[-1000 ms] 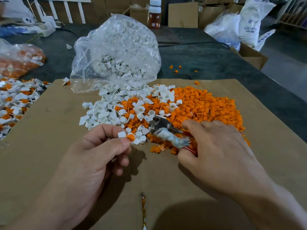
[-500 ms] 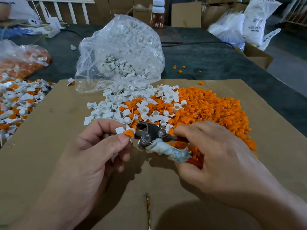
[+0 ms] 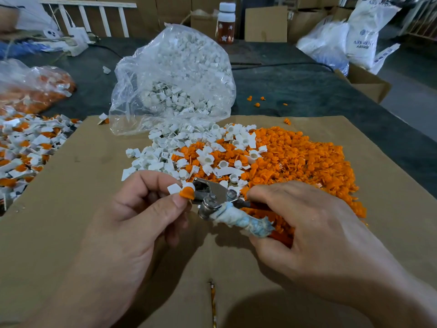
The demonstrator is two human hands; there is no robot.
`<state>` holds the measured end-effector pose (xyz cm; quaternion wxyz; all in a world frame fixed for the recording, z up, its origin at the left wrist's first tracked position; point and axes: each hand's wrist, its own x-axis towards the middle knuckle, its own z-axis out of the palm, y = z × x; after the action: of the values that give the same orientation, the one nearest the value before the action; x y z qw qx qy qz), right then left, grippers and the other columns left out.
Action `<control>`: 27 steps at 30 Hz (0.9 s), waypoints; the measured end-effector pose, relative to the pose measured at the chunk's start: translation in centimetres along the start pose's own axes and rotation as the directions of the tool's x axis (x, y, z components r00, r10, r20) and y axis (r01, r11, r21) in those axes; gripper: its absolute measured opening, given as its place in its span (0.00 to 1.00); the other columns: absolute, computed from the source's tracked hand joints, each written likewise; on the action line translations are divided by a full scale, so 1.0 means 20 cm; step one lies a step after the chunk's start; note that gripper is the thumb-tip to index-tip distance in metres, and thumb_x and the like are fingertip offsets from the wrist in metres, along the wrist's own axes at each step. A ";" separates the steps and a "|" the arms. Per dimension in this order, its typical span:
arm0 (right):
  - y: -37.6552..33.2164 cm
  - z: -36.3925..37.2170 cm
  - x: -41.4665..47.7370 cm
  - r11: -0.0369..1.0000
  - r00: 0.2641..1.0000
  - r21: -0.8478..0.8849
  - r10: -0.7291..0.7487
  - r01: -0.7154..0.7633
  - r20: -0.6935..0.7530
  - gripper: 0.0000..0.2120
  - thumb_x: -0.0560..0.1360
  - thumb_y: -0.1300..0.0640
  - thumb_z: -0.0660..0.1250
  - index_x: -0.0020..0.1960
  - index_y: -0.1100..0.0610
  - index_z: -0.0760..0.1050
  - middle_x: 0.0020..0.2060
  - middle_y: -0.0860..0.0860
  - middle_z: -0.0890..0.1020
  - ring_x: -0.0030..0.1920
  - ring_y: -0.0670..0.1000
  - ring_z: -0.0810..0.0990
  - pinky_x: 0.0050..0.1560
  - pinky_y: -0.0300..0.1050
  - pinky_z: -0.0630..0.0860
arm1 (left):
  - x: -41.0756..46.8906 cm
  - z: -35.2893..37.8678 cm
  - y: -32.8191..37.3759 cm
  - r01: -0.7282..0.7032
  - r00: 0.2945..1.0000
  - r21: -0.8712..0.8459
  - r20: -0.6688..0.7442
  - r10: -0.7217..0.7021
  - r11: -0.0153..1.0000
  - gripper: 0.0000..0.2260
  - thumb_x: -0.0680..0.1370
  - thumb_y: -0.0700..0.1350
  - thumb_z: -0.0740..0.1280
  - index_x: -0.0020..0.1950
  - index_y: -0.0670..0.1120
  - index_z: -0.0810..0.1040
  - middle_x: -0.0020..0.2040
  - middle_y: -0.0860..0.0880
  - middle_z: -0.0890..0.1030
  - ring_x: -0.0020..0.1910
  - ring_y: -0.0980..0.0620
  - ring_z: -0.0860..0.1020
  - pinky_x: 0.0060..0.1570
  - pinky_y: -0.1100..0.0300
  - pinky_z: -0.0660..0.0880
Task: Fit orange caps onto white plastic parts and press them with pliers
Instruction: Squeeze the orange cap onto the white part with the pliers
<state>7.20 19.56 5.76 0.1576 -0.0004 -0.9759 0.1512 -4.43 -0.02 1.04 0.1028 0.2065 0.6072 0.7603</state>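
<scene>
Dark-covered surface (image 3: 307, 86) runs through a storeroom stacked w/ boxes and sacks. On it lies a brown cardboard sheet (image 3: 71, 209) as the work mat, prob. to stop small bits scattering. All else is placed relative to that sheet.

On its far edge a clear bag (image 3: 175, 74) of white stock slumps, mouth toward the sheet so pieces spill straight onto it. Heaped orange caps (image 3: 295, 157) cover the sheet's far-right area and loose white parts (image 3: 151, 162) the far-middle. The two mix where they meet, both w/in easy reach of either hand. Off the sheet's left edge sits a capped pile (image 3: 26, 147), white w/ orange. It's likely the done lot, kept apart from raw stock.

Over the sheet's near-middle, L hand (image 3: 123, 228) pinches one white part (image 3: 174, 188) btwn thumb and fingertips. An orange cap (image 3: 186, 192) is seated on it and turned rightward, so the cap end faces the tool. R hand (image 3: 314, 228) is wrapped round the handles of the pliers (image 3: 212, 195); one handle is bound in grubby tape, prob. for grip. Jaws sit right at the cap, but I can't tell if the squeeze is complete. Looks like the pressing step for this piece.
</scene>
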 end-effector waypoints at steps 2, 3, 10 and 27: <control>0.00 0.00 0.00 1.000 1.000 0.007 0.002 -0.002 0.003 0.21 0.69 0.44 0.63 0.60 0.48 0.77 0.48 0.41 0.80 0.48 0.46 0.78 0.44 0.45 0.78 | 0.00 0.00 0.01 0.002 1.000 -0.010 0.008 -0.002 1.000 0.19 0.61 0.59 0.80 0.44 0.49 0.82 0.31 0.47 0.78 0.29 0.54 0.77 0.24 0.64 0.72; 0.00 0.00 0.00 1.000 1.000 0.007 0.000 0.000 0.004 0.21 0.70 0.44 0.62 0.60 0.48 0.77 0.48 0.40 0.80 0.48 0.46 0.78 0.44 0.44 0.77 | 0.00 0.00 0.01 0.003 1.000 -0.017 0.017 -0.003 1.000 0.19 0.61 0.59 0.80 0.43 0.49 0.82 0.31 0.47 0.78 0.28 0.54 0.76 0.24 0.64 0.72; -0.01 -0.01 0.00 1.000 1.000 0.026 -0.006 0.005 0.026 0.20 0.70 0.42 0.62 0.60 0.47 0.76 0.47 0.39 0.80 0.47 0.45 0.77 0.42 0.46 0.78 | 0.01 0.01 0.00 -0.067 0.997 0.006 0.041 0.067 0.998 0.18 0.64 0.60 0.78 0.44 0.50 0.81 0.31 0.48 0.77 0.29 0.55 0.76 0.24 0.66 0.71; -0.01 -0.02 0.00 1.000 0.998 -0.013 0.011 -0.010 0.069 0.16 0.69 0.40 0.61 0.49 0.46 0.79 0.37 0.42 0.78 0.40 0.47 0.76 0.39 0.49 0.75 | 0.01 -0.03 -0.04 -0.088 0.990 0.030 0.111 0.084 0.996 0.12 0.71 0.56 0.76 0.46 0.50 0.81 0.33 0.49 0.78 0.28 0.54 0.77 0.24 0.64 0.72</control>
<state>7.35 19.55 6.17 0.1229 -0.0011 -0.9816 0.1459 -5.05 -0.31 0.17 0.0996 0.2757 0.6044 0.7408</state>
